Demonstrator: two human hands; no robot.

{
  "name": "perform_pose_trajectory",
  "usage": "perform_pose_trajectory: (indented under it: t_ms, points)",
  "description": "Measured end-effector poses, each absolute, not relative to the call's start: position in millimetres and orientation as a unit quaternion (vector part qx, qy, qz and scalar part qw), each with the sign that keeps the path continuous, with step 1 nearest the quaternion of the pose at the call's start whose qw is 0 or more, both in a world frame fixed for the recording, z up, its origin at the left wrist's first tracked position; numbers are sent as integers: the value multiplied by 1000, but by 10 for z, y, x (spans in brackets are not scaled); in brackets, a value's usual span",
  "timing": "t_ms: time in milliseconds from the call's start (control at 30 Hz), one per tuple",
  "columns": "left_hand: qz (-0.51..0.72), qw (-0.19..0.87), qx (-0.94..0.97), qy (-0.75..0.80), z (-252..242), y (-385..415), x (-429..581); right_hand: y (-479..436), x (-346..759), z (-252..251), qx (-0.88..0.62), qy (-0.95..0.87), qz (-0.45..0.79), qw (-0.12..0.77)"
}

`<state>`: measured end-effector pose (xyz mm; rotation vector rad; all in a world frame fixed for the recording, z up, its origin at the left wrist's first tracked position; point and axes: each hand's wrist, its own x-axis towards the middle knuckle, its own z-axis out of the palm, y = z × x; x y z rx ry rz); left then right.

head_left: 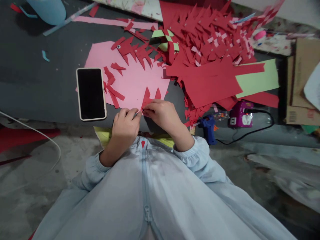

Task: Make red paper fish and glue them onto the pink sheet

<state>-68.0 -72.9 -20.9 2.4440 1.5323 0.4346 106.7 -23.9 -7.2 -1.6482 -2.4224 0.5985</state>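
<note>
1. Nearest is the pale blue jacket (146,186), with a small red scrap (143,144) lying on it by the top of the zip.
2. Just beyond, at the near edge of the table (37,83), the left hand (126,125) and right hand (162,115) meet fingertip to fingertip. Both are curled closed, each pinching the lower edge of the same red paper piece (149,99).
3. That piece lies on the near edge of the pink sheet (136,75), at 12 o'clock from the hands. Its two spikes point away from the person, toward 12 to 1 o'clock. Its long axis seems to run 9 to 3, along the table edge, though the fingers cover part of it.
4. Judging by the grip, the step in hand is fine work on the piece's bottom edge: folding, pressing or aligning it. Which one cannot be told.
5. The next move calls for a steady two-handed pinch and for keeping the spikes flat, since thin paper creases and tears easily.
6. The phone (91,93) lies screen-up at 10 o'clock from the hands. The blue glue gun (208,126) lies at 3 o'clock, and a purple gadget (240,115) sits just past it.
7. Farthest, at 1 o'clock, a heap of red paper cuttings (212,46) spreads over a green sheet (262,78).
</note>
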Motion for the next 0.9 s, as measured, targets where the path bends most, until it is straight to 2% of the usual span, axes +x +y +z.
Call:
perform_pose_trajectory:
  t_ms: [133,267,467,700,900]
  points:
    - [127,95,837,524,-190,-719,-649,-225,1007,33,-570,-798,196,2]
    - [113,98,833,533,-180,-698,-618,-226,979,53,-571,-799,186,-20]
    - [94,92,830,541,-169,-686,-575,-251,1001,4,-562,-808,177,2]
    - [90,95,835,535,-154,-699,-581,-295,1098,-88,-567,-795,200,77]
    - [140,95,833,527,-212,-737,-648,-311,1081,-123,-573,-792,192,84]
